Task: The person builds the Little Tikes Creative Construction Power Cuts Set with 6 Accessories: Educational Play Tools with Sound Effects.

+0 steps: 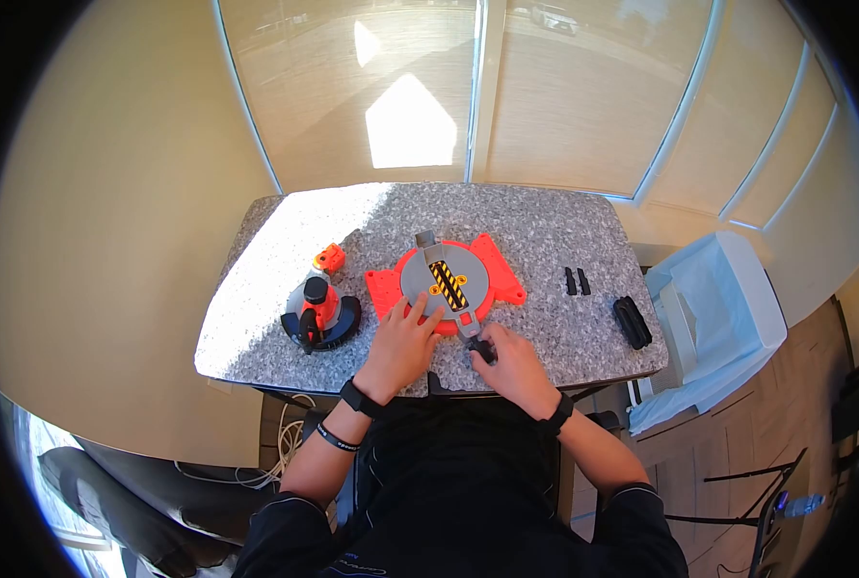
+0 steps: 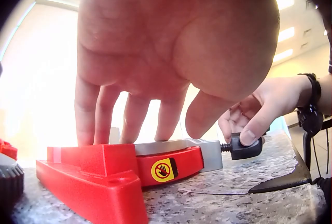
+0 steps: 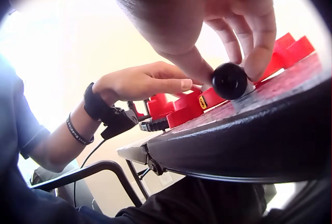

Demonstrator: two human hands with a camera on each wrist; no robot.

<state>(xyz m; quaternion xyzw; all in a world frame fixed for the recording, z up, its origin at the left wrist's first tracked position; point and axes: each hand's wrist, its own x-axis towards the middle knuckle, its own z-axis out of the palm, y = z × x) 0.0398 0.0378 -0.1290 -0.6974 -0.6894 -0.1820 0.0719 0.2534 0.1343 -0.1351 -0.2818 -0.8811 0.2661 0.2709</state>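
A toy miter saw base lies flat on the table, with a red body [image 1: 497, 273] and a round grey turntable [image 1: 418, 273] bearing a black and yellow striped strip. My left hand [image 1: 400, 349] rests its outstretched fingertips on the turntable's near left part. At the front of the grey arm, my right hand [image 1: 520, 370] pinches a black knob [image 2: 247, 148] between thumb and fingers. A threaded screw [image 2: 225, 147] shows between the knob and the grey arm. In the right wrist view, the round end of the knob [image 3: 230, 81] faces the camera.
A red, black and grey toy saw head [image 1: 321, 313] stands on the left of the granite-patterned table [image 1: 545, 217]. Two small black pieces [image 1: 577, 281] and a black oblong item [image 1: 632, 323] lie to the right. Beyond the right edge stands a lined bin [image 1: 738, 289].
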